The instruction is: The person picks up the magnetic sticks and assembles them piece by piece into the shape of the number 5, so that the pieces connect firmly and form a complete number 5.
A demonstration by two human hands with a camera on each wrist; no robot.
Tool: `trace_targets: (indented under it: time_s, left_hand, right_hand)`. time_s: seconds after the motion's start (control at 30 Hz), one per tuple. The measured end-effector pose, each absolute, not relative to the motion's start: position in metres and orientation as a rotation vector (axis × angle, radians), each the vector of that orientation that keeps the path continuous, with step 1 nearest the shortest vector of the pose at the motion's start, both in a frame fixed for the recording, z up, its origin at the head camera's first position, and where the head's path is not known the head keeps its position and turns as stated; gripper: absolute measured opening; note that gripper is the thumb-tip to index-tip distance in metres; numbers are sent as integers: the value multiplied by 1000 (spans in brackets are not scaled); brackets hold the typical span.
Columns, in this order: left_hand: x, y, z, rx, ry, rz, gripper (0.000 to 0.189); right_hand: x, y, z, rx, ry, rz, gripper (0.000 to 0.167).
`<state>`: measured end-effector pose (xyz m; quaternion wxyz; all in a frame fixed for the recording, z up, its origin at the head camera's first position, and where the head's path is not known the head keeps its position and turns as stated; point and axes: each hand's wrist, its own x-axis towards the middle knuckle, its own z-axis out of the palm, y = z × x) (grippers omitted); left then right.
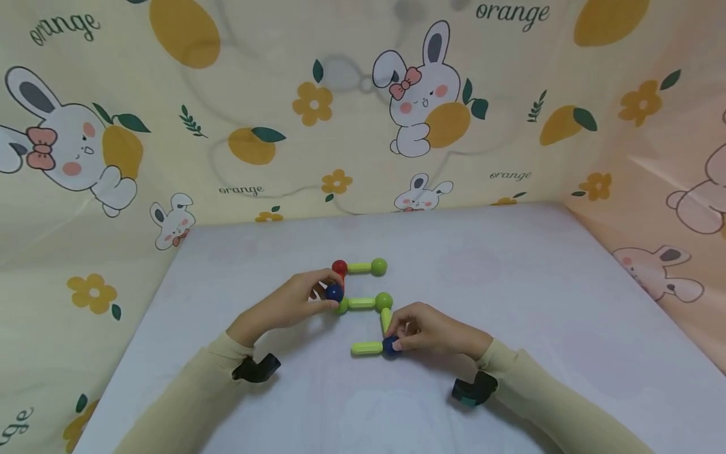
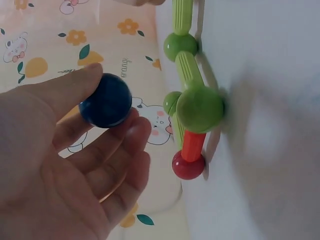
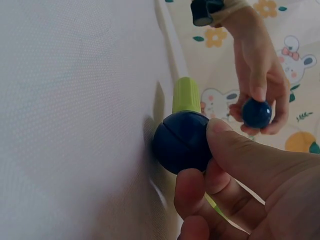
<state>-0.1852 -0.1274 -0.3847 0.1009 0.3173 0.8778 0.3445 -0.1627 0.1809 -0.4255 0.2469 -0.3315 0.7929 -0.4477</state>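
Observation:
My left hand (image 1: 292,301) pinches a loose blue ball (image 2: 106,101) between thumb and fingers, raised off the table beside a chain of balls and rods. With thumb and fingertips, my right hand (image 1: 433,331) grips another blue ball (image 3: 181,142), which sits at the chain's near corner. From that ball a light green rod (image 1: 366,348) points left with a free end. A second green rod (image 1: 386,320) runs from it to a green ball (image 1: 384,301). Farther along are a green ball (image 2: 200,109), a red rod (image 2: 193,146), a red ball (image 1: 339,267) and a far green ball (image 1: 379,267).
The chain lies on a white-covered table (image 1: 510,271). Patterned cloth (image 1: 351,139) with rabbits and oranges stands behind the table and along its sides. Black devices are strapped at the left wrist (image 1: 256,368) and right wrist (image 1: 475,388).

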Motion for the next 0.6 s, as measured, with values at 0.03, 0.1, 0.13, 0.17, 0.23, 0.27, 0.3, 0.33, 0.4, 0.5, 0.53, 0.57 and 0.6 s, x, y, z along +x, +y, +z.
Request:
trace_targets:
  time_s: [0.03, 0.1, 0.13, 0.17, 0.23, 0.27, 0.3, 0.33, 0.4, 0.5, 0.53, 0.57, 0.6]
  left_hand:
    - [-183, -127, -385, 944, 2584, 1016, 31]
    - [-181, -127, -385, 943, 2567, 998, 30]
    - [-179, -127, -384, 940, 2557, 984, 31]
    - [-178, -126, -383, 929, 2546, 966, 31]
    - [-176, -126, -383, 911, 2520, 942, 32]
    - [-175, -126, -383, 895, 2506, 936, 32]
    - [-174, -127, -385, 887, 2493, 932, 32]
    - [-174, -127, -386, 877, 2478, 935, 32]
    - [-173, -128, -391, 868, 2451, 942, 31]
    - [-170, -128, -395, 859, 2427, 944, 33]
    - [-170, -128, -396, 851, 2424, 940, 34]
    - [-169, -127, -396, 844, 2426, 933, 35]
    - [-168, -127, -397, 831, 2431, 929, 35]
  right_hand:
    - [-163, 181, -425, -905, 2161, -1224, 11]
    - [-163, 181, -425, -910, 2164, -1228, 11]
    - [-163, 181, -425, -910, 2166, -1229, 11]
    - [-163, 182, -425, -909, 2169, -1229, 10]
    - [-163, 182, -426, -898, 2172, -1230, 11]
    - [-163, 182, -426, -897, 2173, -1231, 11]
    - [-163, 182, -427, -894, 2173, -1230, 11]
    - [-163, 182, -427, -893, 2168, -1235, 11]
    - [-163, 182, -427, -904, 2156, -1245, 12]
    - [-163, 183, -427, -921, 2146, -1253, 12]
    - [-163, 183, -427, -927, 2142, -1256, 13]
    - [-163, 183, -427, -927, 2145, -1253, 13]
    - [-163, 183, -426, -924, 2147, -1250, 12]
